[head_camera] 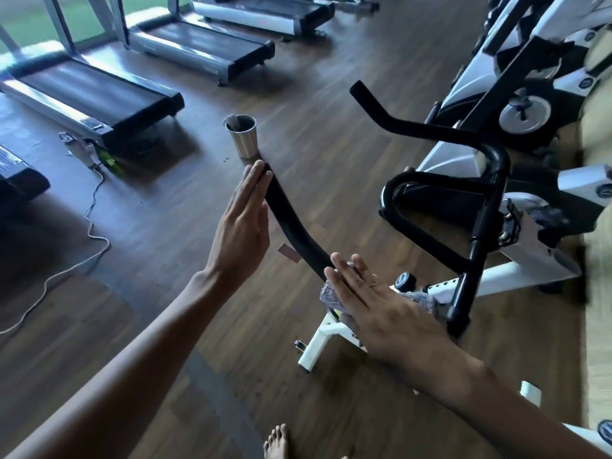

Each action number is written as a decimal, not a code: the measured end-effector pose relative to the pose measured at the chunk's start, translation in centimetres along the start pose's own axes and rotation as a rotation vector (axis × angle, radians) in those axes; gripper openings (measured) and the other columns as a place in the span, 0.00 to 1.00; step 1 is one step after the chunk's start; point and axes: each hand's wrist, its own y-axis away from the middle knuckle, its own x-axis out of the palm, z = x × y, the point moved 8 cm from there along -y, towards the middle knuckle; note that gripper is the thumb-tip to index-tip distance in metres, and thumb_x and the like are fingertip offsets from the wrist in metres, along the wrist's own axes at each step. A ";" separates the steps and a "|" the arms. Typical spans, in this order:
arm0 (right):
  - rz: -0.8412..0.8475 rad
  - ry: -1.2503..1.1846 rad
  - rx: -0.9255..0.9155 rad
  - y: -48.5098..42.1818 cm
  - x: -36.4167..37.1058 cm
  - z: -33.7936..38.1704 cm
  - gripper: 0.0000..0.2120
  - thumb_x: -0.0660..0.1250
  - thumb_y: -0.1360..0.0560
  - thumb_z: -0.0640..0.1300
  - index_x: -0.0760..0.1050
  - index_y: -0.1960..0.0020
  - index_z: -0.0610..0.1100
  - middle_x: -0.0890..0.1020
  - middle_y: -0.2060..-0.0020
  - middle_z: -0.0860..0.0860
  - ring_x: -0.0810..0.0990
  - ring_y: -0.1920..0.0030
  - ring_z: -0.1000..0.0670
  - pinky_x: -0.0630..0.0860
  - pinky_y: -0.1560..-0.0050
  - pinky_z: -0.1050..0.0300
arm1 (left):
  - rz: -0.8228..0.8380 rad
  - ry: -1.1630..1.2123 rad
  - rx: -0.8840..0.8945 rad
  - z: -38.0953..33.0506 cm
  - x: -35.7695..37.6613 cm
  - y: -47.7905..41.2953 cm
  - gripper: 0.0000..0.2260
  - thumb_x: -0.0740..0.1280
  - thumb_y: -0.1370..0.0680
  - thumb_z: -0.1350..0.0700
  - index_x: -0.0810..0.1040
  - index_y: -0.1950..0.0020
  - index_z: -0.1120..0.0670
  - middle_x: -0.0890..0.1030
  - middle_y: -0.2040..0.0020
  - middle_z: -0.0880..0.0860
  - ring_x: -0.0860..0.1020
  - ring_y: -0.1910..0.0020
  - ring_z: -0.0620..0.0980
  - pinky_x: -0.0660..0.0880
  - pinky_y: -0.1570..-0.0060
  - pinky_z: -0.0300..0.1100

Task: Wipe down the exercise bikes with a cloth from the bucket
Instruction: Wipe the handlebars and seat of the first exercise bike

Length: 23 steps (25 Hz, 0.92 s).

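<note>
From the head camera: my left hand (243, 226) lies flat, fingers straight, against the handlebar (291, 223) tip, bracing it I think; my right hand (381, 313), equally flat, presses the grey cloth (427, 301) onto it lower down; the bucket (243, 135) stands just beyond

I am reading open floor (165, 226) left of the near handlebar arm (291, 223); the bucket (241, 135) is standing just past its tip. My left hand (241, 226) is lying flat against that arm's left side, and my right hand (374, 299) is pressing the cloth (331, 294) over its base. A wide gap is separating it from the far arm (414, 125); the black post (470, 270) is blocking the right.
</note>
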 end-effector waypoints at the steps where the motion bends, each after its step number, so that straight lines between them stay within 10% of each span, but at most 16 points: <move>1: -0.001 0.008 0.021 -1.4 0.6 0.2 0.27 0.52 0.18 0.50 0.63 0.22 0.39 0.63 0.22 0.42 0.66 0.25 0.39 0.79 0.38 0.46 | -0.014 0.017 0.003 -0.1 -0.2 -0.1 0.19 0.58 0.18 0.69 0.68 0.26 0.64 0.66 0.24 0.60 0.62 0.23 0.56 0.57 0.23 0.45; 10: 0.026 -0.060 0.159 -10.3 3.3 1.1 0.30 0.60 0.21 0.47 0.61 0.22 0.36 0.64 0.23 0.39 0.70 0.28 0.37 0.80 0.42 0.51 | -0.012 0.073 -0.114 1.4 -0.4 -0.6 0.26 0.58 0.22 0.74 0.65 0.24 0.61 0.67 0.24 0.59 0.66 0.24 0.52 0.59 0.25 0.37; 17: 0.023 -0.279 0.230 -15.8 2.6 1.5 0.46 0.73 0.26 0.45 0.48 0.20 0.34 0.56 0.21 0.38 0.59 0.21 0.39 0.64 0.24 0.52 | 0.001 0.182 -0.168 1.9 -0.9 -0.8 0.26 0.58 0.21 0.72 0.68 0.25 0.57 0.71 0.26 0.53 0.68 0.27 0.44 0.63 0.28 0.35; 20: -0.052 -0.459 0.241 -19.1 2.9 1.2 0.38 0.60 0.18 0.42 0.36 0.20 0.43 0.43 0.19 0.48 0.46 0.19 0.44 0.53 0.20 0.53 | -0.071 0.309 -0.323 3.2 -1.2 -1.0 0.28 0.58 0.25 0.75 0.72 0.27 0.55 0.76 0.33 0.45 0.74 0.33 0.39 0.72 0.32 0.44; 23: -0.109 -0.419 0.236 -18.0 3.1 1.1 0.32 0.47 0.16 0.52 0.29 0.21 0.53 0.38 0.19 0.54 0.46 0.19 0.48 0.63 0.24 0.48 | -0.081 0.434 -0.422 3.9 -1.1 -1.2 0.27 0.58 0.26 0.69 0.73 0.28 0.54 0.79 0.36 0.44 0.78 0.36 0.41 0.75 0.35 0.48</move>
